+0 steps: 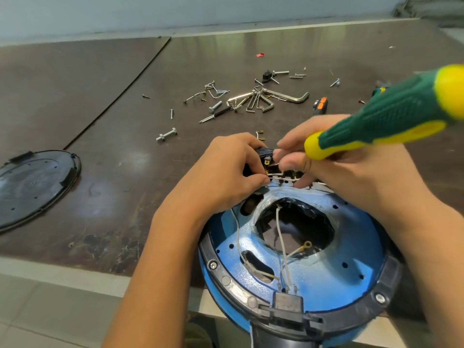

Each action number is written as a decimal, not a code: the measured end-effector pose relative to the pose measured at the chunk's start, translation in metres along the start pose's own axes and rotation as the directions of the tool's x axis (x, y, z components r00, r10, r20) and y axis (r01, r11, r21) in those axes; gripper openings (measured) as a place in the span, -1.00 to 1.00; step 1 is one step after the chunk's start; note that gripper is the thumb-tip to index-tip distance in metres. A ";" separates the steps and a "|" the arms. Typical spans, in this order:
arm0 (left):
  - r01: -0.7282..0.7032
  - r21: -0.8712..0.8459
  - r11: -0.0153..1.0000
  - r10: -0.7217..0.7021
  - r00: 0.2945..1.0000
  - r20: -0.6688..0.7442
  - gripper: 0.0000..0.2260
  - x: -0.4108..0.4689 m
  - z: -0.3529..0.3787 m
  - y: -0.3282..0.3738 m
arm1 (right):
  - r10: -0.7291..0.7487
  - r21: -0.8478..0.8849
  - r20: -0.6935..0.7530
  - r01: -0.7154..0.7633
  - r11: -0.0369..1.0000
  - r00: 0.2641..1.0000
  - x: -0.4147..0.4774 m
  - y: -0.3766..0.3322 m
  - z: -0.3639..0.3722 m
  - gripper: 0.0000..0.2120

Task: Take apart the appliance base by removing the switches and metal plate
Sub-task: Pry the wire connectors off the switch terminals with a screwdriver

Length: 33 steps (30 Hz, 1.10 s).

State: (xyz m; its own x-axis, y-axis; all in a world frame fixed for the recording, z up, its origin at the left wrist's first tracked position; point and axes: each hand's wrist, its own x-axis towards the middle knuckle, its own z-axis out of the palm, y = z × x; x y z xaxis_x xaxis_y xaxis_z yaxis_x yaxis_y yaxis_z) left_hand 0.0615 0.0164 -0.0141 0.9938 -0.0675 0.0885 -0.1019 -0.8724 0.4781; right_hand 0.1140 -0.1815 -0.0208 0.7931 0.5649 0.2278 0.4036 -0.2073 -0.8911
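appliance base (221, 249): round, blue body with a black rim, open side up, at the near edge of the worktop (105, 126).

metal plate (356, 237): blue, seated inside the base's rim, with a large ragged opening in its middle. screw heads show on the rim around it.

switches (263, 151): black block with brass terminals, at the far rim of the base, between the two hands.

white wires (278, 229): loose, running across the plate's opening. one ends in a ring terminal.

left hand (231, 167): at the far left rim of the base, fingers curled round the black switch block.

right hand (356, 177): at the far right rim of the base, fingertips closed narrow at the switch terminals. the handle of the screwdriver (391, 116) is tucked in this hand. handle green and yellow, tip hidden.

black cover (37, 187): round, lying flat, well to the left of the base.

hex keys (263, 99): a bunch on a ring, beyond the base, among scattered screws.

bolt with nut (167, 134): beyond the base, to its left.

orange-and-black tool (320, 105): beyond the base, just past the right hand.
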 end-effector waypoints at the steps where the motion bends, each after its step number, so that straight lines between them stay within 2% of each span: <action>1: 0.002 0.000 1.000 -0.002 1.000 0.002 -0.93 0.000 0.000 0.000 | -0.059 0.065 -0.036 0.061 0.996 0.998 0.001 -0.003 0.001 -0.94; 3: 0.005 -0.001 1.000 -0.005 1.000 0.011 -0.93 0.000 -0.001 0.000 | -0.138 0.115 -0.125 0.152 0.982 0.983 0.002 -0.007 -0.002 -0.91; 5: 0.003 0.004 1.000 -0.003 1.000 0.013 -0.93 0.000 -0.001 0.000 | -0.146 0.145 -0.152 0.168 0.975 0.978 0.002 -0.009 -0.002 -0.91; 12: 0.006 0.014 1.000 -0.006 1.000 0.011 -0.96 0.000 -0.001 0.000 | -0.044 0.171 -0.159 0.071 0.983 0.986 0.005 -0.010 -0.006 -0.89; 18: -0.011 0.021 1.000 0.011 1.000 -0.006 -0.96 0.001 -0.001 -0.001 | 0.045 0.272 -0.168 0.002 0.962 0.985 0.006 -0.007 -0.008 -0.92; 33: -0.020 0.008 1.000 0.020 1.000 -0.005 -0.96 0.000 0.000 -0.001 | 0.150 0.317 -0.168 -0.091 0.944 0.974 0.011 0.000 -0.011 -0.93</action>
State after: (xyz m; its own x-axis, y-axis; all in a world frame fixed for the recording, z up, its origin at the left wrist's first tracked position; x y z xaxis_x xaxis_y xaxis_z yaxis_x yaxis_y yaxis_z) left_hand 0.0620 0.0178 -0.0144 0.9913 -0.0828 0.1025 -0.1215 -0.8747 0.4692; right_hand 0.1271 -0.1841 -0.0137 0.9099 0.3854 0.1537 0.1641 0.0059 -0.9864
